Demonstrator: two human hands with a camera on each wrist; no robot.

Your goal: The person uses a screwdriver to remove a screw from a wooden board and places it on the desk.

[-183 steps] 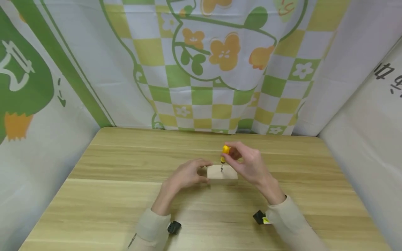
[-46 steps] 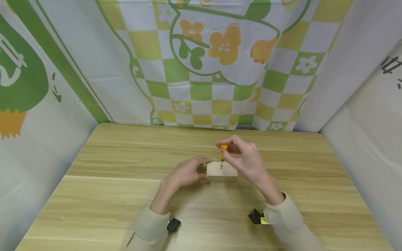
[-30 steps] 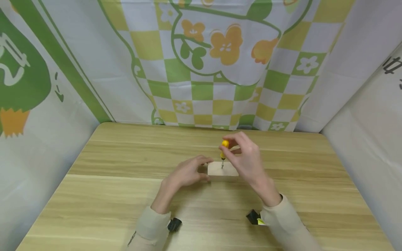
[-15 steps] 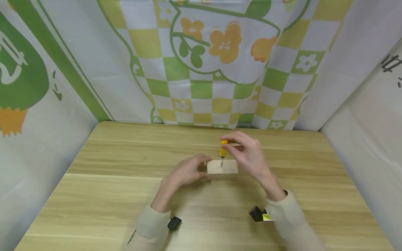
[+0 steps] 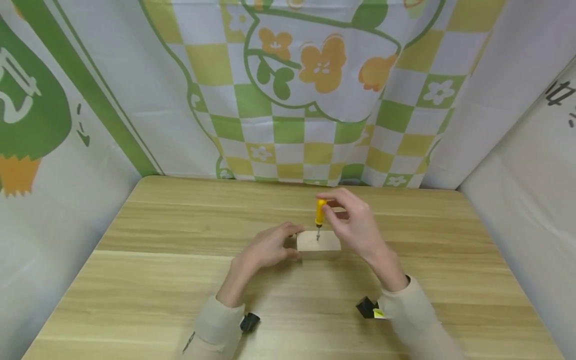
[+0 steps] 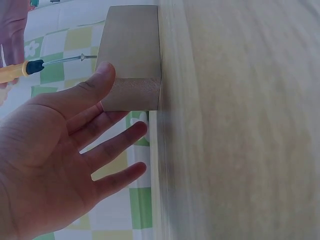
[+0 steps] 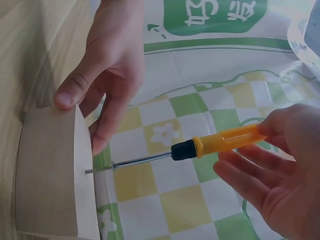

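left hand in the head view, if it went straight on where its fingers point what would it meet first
The wooden block, most likely at once: the left hand grips the block's left end between thumb and fingers. Exact depth at the fingertips is hard to judge.

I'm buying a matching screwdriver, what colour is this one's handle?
Yellow-orange; the screwdriver handle shows best in the right wrist view.

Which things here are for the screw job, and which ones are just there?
For the job:
yellow screwdriver, pinched by the right hand
screw, at the screwdriver's tip
wooden block, held by the left hand
table, under the block

Just there, it seems:
flowery cloth, hanging behind the table
black gadgets, at the wrists
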